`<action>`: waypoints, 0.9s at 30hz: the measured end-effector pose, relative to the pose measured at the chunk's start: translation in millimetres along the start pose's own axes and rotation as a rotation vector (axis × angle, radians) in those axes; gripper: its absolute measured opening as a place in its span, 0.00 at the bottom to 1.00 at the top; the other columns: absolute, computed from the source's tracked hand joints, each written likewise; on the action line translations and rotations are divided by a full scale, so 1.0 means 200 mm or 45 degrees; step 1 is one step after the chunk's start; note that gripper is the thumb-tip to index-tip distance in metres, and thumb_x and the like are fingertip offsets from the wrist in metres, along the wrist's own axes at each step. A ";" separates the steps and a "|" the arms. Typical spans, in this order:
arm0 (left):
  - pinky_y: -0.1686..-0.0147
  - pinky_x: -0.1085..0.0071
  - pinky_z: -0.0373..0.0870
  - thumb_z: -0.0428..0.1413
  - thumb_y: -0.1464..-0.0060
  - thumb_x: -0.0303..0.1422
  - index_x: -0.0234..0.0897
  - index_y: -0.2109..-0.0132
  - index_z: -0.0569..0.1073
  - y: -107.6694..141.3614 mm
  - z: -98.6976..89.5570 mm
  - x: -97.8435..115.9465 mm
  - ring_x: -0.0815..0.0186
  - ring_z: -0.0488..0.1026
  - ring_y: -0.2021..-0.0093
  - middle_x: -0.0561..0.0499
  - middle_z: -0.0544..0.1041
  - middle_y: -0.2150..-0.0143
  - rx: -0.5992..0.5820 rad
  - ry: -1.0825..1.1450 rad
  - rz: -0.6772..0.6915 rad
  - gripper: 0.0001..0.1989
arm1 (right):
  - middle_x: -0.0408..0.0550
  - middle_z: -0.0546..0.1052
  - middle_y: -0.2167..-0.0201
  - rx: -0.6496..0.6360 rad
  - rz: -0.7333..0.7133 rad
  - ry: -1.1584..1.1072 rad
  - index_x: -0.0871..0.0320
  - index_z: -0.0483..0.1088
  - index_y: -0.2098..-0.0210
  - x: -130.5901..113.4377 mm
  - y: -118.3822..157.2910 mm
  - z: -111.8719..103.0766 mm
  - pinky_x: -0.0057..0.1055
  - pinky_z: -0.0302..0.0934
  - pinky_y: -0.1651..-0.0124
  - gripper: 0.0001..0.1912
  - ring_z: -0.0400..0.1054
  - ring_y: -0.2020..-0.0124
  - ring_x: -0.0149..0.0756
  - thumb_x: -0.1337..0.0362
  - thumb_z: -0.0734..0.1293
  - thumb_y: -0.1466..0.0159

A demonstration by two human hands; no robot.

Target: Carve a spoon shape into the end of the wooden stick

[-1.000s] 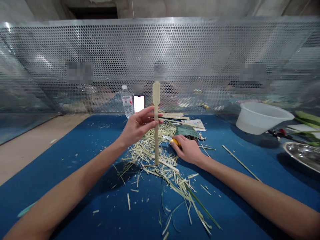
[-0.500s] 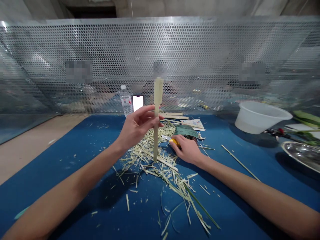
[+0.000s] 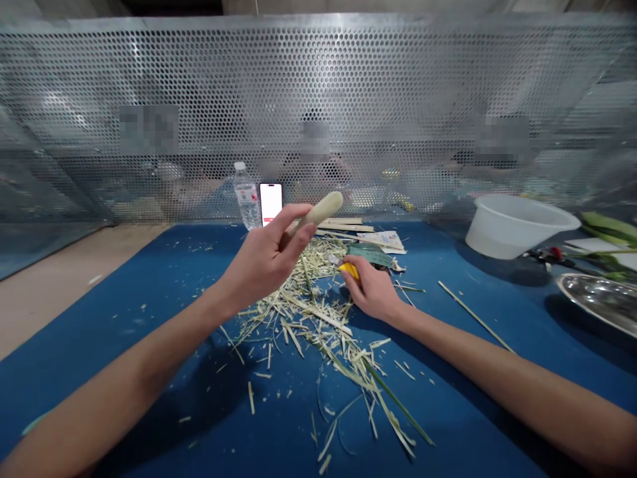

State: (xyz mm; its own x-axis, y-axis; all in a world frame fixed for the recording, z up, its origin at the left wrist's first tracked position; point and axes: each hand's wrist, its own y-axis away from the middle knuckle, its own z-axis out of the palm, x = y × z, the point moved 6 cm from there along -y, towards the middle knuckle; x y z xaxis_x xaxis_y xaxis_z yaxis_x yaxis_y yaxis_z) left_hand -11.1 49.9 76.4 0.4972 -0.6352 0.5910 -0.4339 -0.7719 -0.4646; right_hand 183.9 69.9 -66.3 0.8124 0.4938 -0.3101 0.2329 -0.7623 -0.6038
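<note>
My left hand [image 3: 263, 260] is raised above the mat, its fingers pinching a pale bamboo strip [image 3: 321, 210]. The strip tilts up and to the right, with its rounded wide end beyond my fingers and the rest foreshortened or hidden behind my hand. My right hand [image 3: 373, 289] rests low on the mat, closed around a yellow-handled utility knife [image 3: 349, 270] with a short metal blade showing. A heap of pale shavings [image 3: 303, 318] lies beneath and between my hands.
Behind the shavings lie a green paper [image 3: 369, 255] and several flat strips [image 3: 343, 223]. A water bottle [image 3: 246, 196] and phone [image 3: 271, 203] stand by a perforated metal screen [image 3: 318, 86]. To the right are a white bowl [image 3: 512, 227] and steel tray [image 3: 600, 299].
The strip has tipped from nearly upright to a low slant, its wide end swinging right. My left hand has rotated with it. My right hand and the knife stay about where they were.
</note>
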 end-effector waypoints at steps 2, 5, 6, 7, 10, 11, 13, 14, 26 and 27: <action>0.78 0.73 0.56 0.48 0.33 0.40 0.37 0.47 0.70 -0.01 0.02 -0.01 0.72 0.59 0.77 0.55 0.65 0.74 -0.047 -0.134 0.041 0.15 | 0.48 0.76 0.68 0.086 0.000 -0.038 0.57 0.58 0.45 0.01 0.01 -0.02 0.32 0.57 0.71 0.16 0.69 0.75 0.37 0.55 0.54 0.28; 0.75 0.71 0.59 0.48 0.33 0.38 0.33 0.54 0.72 -0.02 0.07 -0.05 0.71 0.63 0.74 0.51 0.70 0.69 -0.178 -0.270 0.045 0.14 | 0.51 0.74 0.62 0.185 -0.065 -0.101 0.56 0.55 0.45 0.01 0.02 -0.05 0.34 0.60 0.69 0.15 0.68 0.72 0.36 0.57 0.53 0.28; 0.75 0.71 0.58 0.47 0.33 0.39 0.33 0.52 0.72 -0.03 0.08 -0.07 0.71 0.63 0.75 0.51 0.69 0.70 -0.240 -0.272 0.029 0.15 | 0.52 0.73 0.59 0.204 -0.102 -0.120 0.56 0.54 0.44 0.00 0.02 -0.06 0.35 0.62 0.67 0.16 0.68 0.70 0.36 0.57 0.53 0.28; 0.76 0.71 0.57 0.45 0.32 0.41 0.34 0.46 0.70 -0.03 0.10 -0.09 0.71 0.62 0.76 0.53 0.68 0.73 -0.290 -0.265 0.009 0.18 | 0.52 0.72 0.58 0.214 -0.140 -0.137 0.56 0.54 0.43 -0.01 0.02 -0.06 0.35 0.63 0.65 0.16 0.68 0.68 0.36 0.58 0.53 0.28; 0.76 0.71 0.57 0.43 0.32 0.45 0.38 0.35 0.62 -0.03 0.15 -0.12 0.69 0.62 0.78 0.57 0.66 0.77 -0.375 -0.274 0.024 0.24 | 0.48 0.69 0.60 0.220 -0.244 -0.180 0.53 0.55 0.43 -0.02 0.03 -0.08 0.36 0.63 0.63 0.17 0.66 0.66 0.36 0.57 0.54 0.29; 0.74 0.71 0.59 0.43 0.32 0.45 0.39 0.35 0.62 -0.03 0.16 -0.12 0.68 0.65 0.76 0.55 0.70 0.74 -0.385 -0.287 0.070 0.24 | 0.47 0.69 0.62 0.221 -0.267 -0.190 0.53 0.56 0.44 -0.03 0.03 -0.08 0.36 0.63 0.63 0.16 0.66 0.66 0.36 0.57 0.54 0.29; 0.68 0.69 0.63 0.45 0.32 0.43 0.37 0.40 0.67 -0.02 0.19 -0.10 0.67 0.70 0.67 0.48 0.76 0.63 -0.405 -0.312 0.175 0.21 | 0.46 0.67 0.64 0.220 -0.290 -0.202 0.53 0.58 0.46 -0.03 0.03 -0.08 0.36 0.62 0.64 0.14 0.65 0.66 0.37 0.57 0.54 0.29; 0.66 0.69 0.64 0.46 0.32 0.41 0.36 0.42 0.68 -0.02 0.21 -0.10 0.66 0.71 0.65 0.46 0.76 0.59 -0.429 -0.314 0.204 0.19 | 0.46 0.67 0.64 0.214 -0.295 -0.206 0.53 0.59 0.48 -0.03 0.03 -0.08 0.36 0.62 0.65 0.13 0.64 0.66 0.37 0.57 0.55 0.29; 0.76 0.71 0.51 0.56 0.41 0.45 0.38 0.65 0.62 0.04 0.36 -0.09 0.73 0.55 0.77 0.58 0.60 0.75 -0.685 -0.171 0.185 0.16 | 0.50 0.71 0.64 0.155 -0.472 -0.049 0.58 0.67 0.52 -0.13 0.06 -0.07 0.35 0.60 0.67 0.19 0.65 0.67 0.38 0.53 0.53 0.29; 0.76 0.71 0.50 0.56 0.41 0.47 0.38 0.67 0.61 0.04 0.37 -0.10 0.73 0.55 0.77 0.59 0.59 0.75 -0.682 -0.172 0.181 0.18 | 0.49 0.71 0.64 0.158 -0.479 -0.037 0.57 0.66 0.52 -0.13 0.06 -0.07 0.35 0.60 0.67 0.19 0.65 0.67 0.37 0.52 0.52 0.28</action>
State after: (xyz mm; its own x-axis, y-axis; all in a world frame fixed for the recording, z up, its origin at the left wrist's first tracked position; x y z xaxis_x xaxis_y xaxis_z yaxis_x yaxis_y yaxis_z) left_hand 30.5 53.8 12.7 0.4823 -0.7566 0.4416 -0.8064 -0.5804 -0.1136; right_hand 173.4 41.9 -56.5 0.6668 0.7420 -0.0696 0.4436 -0.4701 -0.7630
